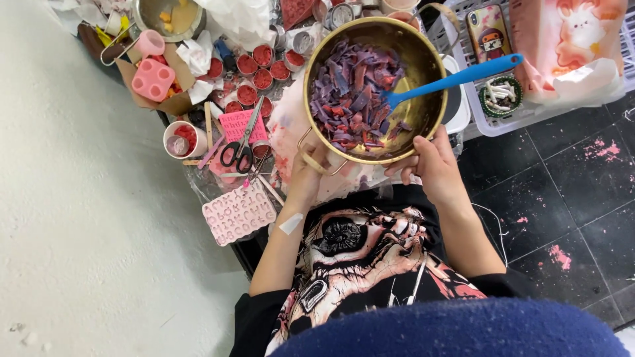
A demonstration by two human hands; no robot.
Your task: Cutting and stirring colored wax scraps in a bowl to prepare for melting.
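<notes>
Left hand point(307, 173) closed around the loop handle at the near rim of the brass-coloured pot point(423, 59); right hand point(431, 162) cupped, fingers curled against the pot's near wall. The pot holds purple and red wax shavings point(350, 92) and a blue spatula point(456, 79), its handle leaning over the far right rim. Near the tabletop's left edge: scissors point(241, 142), pink letter mould point(238, 213), red-filled cups point(254, 69).

A pink bag point(569, 46) printed with a pale cartoon rabbit lay at the far right, over a white basket point(493, 122). Just left of it in that basket stood a phone case point(488, 33), rectangular, with a cartoon figure in red and brown.
</notes>
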